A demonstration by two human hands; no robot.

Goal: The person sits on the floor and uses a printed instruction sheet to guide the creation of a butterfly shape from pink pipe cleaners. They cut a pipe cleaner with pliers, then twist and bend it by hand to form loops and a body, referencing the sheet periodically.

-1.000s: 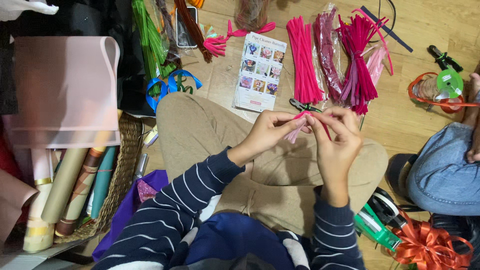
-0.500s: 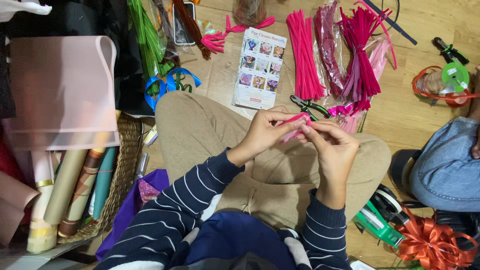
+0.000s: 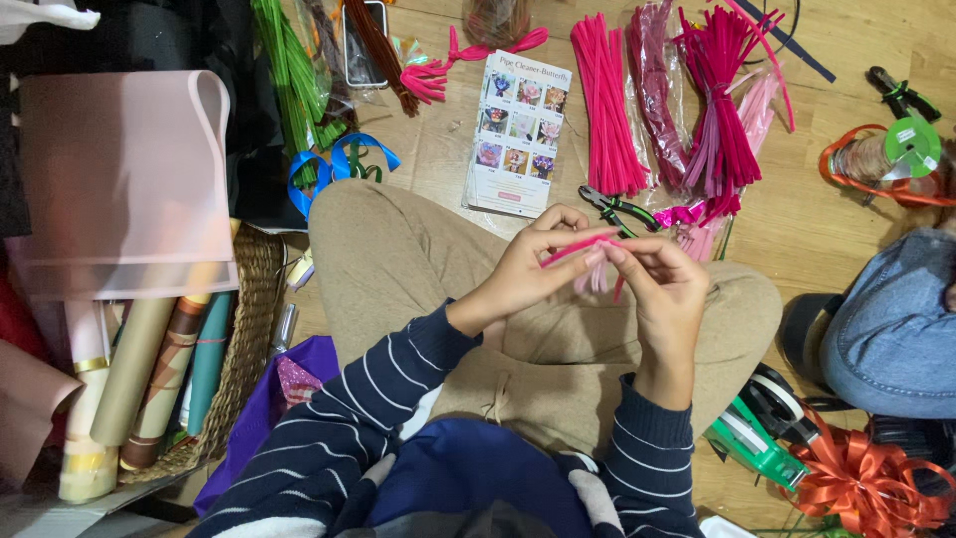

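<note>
I sit cross-legged on a wooden floor in tan trousers and a striped navy top. My left hand (image 3: 533,264) and my right hand (image 3: 657,289) meet above my lap, both pinching a pink pipe cleaner (image 3: 578,250) that runs between the fingertips. A paler pink piece hangs just below it. Bundles of pink pipe cleaners (image 3: 609,105) and darker magenta ones (image 3: 722,95) lie on the floor ahead. Small pliers (image 3: 612,207) with green handles rest by my knee.
An instruction leaflet (image 3: 520,134) with flower pictures lies ahead. A wicker basket (image 3: 249,329) with paper rolls stands at left, under a pink sheet (image 3: 119,179). Green stems, blue ribbon (image 3: 334,169), an orange bow (image 3: 866,483), tape dispensers and another person's denim knee (image 3: 891,329) surround me.
My hands have shifted slightly left and the pink pipe cleaner has been turned between the fingers. The view has tilted a little; the floor items have not moved.
</note>
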